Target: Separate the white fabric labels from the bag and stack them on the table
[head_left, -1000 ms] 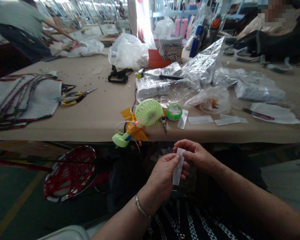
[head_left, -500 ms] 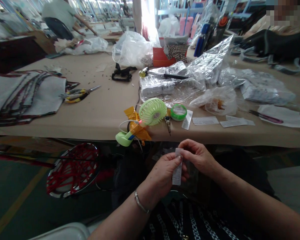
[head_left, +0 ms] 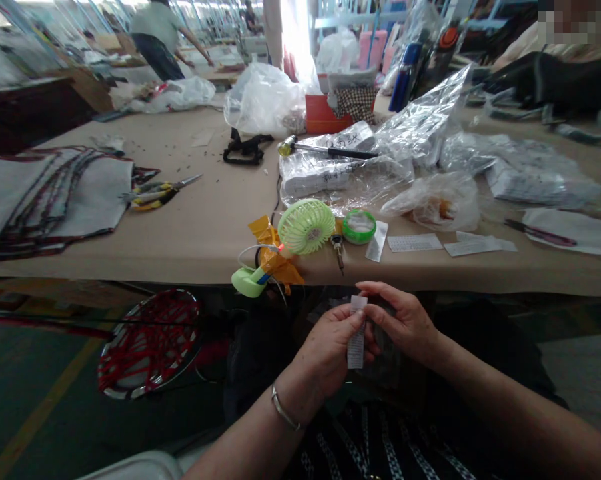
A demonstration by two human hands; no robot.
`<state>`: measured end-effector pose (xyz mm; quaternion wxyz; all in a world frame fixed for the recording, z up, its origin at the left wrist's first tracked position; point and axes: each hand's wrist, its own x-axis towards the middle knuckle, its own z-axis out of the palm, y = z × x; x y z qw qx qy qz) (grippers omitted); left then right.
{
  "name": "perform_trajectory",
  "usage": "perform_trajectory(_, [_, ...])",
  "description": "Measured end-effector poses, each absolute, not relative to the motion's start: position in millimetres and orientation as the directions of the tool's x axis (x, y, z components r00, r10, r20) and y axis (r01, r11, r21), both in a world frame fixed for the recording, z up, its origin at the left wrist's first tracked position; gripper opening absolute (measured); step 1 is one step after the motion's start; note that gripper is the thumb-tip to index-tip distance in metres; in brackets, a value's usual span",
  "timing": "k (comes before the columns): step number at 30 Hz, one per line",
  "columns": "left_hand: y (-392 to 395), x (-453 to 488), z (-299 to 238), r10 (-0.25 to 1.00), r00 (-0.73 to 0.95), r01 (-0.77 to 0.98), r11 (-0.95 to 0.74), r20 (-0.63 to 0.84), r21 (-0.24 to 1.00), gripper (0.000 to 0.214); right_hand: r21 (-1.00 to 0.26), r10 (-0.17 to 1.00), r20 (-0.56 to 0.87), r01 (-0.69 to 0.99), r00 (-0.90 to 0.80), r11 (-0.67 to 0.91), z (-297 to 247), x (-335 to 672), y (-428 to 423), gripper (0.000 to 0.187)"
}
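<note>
A narrow white printed label point(head_left: 356, 350) is pinched between the thumb and fingers of my left hand point(head_left: 330, 343), just in front of the table edge. It hangs lengthwise, its blank upper end above my thumb and small lines of print below. My right hand point(head_left: 403, 320) is close on the right, thumb tip at the label's upper part. Its index finger is stretched out above, apart from the thumb. Whether the right thumb touches the label is hard to tell. More label strips point(head_left: 414, 243) lie on the table beyond my hands.
On the brown table point(head_left: 190, 240) stand a green fan point(head_left: 306, 227), a screwdriver-like tool point(head_left: 337, 250) and a green round container point(head_left: 359, 227). Behind them lie a hammer point(head_left: 330, 151) and plastic-wrapped bundles point(head_left: 345, 175). Pliers point(head_left: 155, 193) sit left. Other people are farther off.
My right index finger and thumb have come slightly apart at the label's top. The label stays in my left hand, almost unmoved. The view has shifted a little.
</note>
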<state>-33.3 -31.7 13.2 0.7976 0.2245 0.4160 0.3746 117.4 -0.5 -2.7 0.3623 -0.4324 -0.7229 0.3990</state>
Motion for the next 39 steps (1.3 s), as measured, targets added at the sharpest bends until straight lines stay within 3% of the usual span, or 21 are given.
perform_trajectory(5, [-32.6, -37.6, 14.8, 0.816, 0.309, -0.397, 0.578, -0.489, 0.713, 0.023, -0.992, 0.926, -0.091, 0.115, -0.366, -0.052, 3.3, 106.2, 4.2, 0.017])
perform_trajectory(10, [-31.5, -40.5, 12.1, 0.855, 0.262, -0.340, 0.516, -0.448, 0.786, 0.026, -0.985, 0.903, -0.172, 0.047, -0.394, -0.168, 1.2, 97.0, 10.8, 0.018])
perform_trajectory(18, [-16.9, -50.4, 6.6, 0.964, 0.070, -0.069, 0.260, -0.255, 0.963, 0.016, -0.994, 0.931, -0.038, 0.105, -0.362, 0.001, -0.2, 92.1, 23.6, 0.012])
perform_trajectory(27, [1.0, -56.4, 3.9, 0.997, -0.083, 0.218, 0.026, -0.008, 0.976, 0.018, -0.946, 0.945, 0.090, 0.269, -0.313, 0.179, -0.6, 87.4, 36.6, 0.009])
perform_trajectory(39, [3.7, -54.7, 5.0, 0.994, -0.101, 0.282, -0.022, 0.052, 0.959, 0.019, -0.881, 0.933, 0.200, 0.361, -0.301, 0.305, -1.1, 85.3, 40.5, 0.008])
